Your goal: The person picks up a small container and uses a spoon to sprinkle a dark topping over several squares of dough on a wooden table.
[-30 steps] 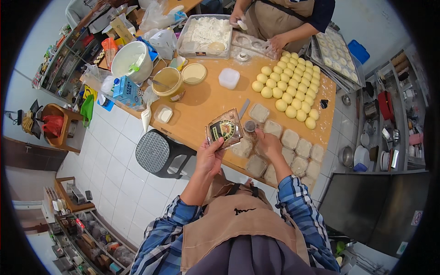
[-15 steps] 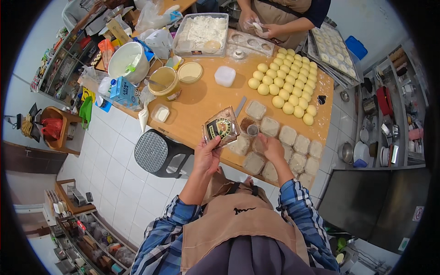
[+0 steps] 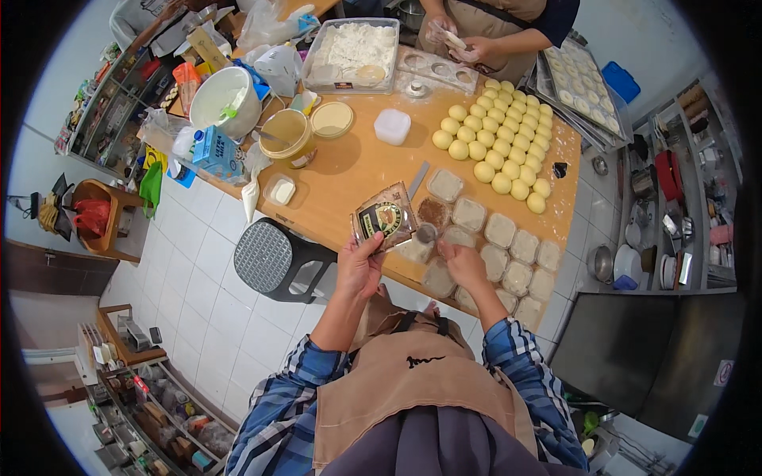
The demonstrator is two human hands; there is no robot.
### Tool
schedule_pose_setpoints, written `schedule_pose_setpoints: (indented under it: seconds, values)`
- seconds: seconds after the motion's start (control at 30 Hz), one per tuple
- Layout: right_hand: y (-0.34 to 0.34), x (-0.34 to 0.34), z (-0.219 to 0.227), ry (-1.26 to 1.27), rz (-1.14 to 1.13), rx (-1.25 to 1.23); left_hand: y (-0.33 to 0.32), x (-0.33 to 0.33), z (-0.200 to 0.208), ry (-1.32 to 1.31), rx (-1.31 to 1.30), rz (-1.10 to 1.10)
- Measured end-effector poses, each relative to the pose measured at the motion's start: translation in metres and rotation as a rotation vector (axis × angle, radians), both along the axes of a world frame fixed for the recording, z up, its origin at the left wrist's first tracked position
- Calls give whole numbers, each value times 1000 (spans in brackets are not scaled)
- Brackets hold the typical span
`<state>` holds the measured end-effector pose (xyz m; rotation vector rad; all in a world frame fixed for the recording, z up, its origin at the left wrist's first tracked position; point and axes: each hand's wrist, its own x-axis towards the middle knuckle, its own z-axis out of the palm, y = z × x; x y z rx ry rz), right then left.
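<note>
One wide fisheye view looks steeply down from the person's head; the apron [image 3: 417, 389] is closest, below; left hand [image 3: 361, 268] and right hand [image 3: 465, 264] are mid-picture; the table [image 3: 345, 181] stretches beyond.

- White square tiles cover the floor [image 3: 190, 270], their pale seams catching a soft, even light.
- Pale, bluish-white walls [image 3: 667, 47] enclose the room.
- A wooden table [image 3: 341, 186] with an orange-brown top fills the middle.
- 1 dark grey plastic stool [image 3: 263, 258] stands at its near edge.
- Grey shelving [image 3: 692, 202], crowded with kitchenware, lines the right side.
- Below it are 2 large, dark, glossy panels [image 3: 607, 349].
- A brown wooden stand [image 3: 123, 218] sits at the left.
- Lower left, another loaded shelf unit [image 3: 190, 397] slants.
</note>
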<state>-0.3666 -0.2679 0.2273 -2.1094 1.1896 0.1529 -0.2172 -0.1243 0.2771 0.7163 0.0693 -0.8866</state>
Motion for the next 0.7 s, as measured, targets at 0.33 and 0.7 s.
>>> schedule_pose_setpoints:
  seconds: [0.33, 0.7]
  values:
    - [8, 10, -4, 24, 95, -29, 8, -1, 1, 30, -29, 24]
    - [5, -6, -1, 63, 49, -25, 15, 1, -4, 38, 36, 56]
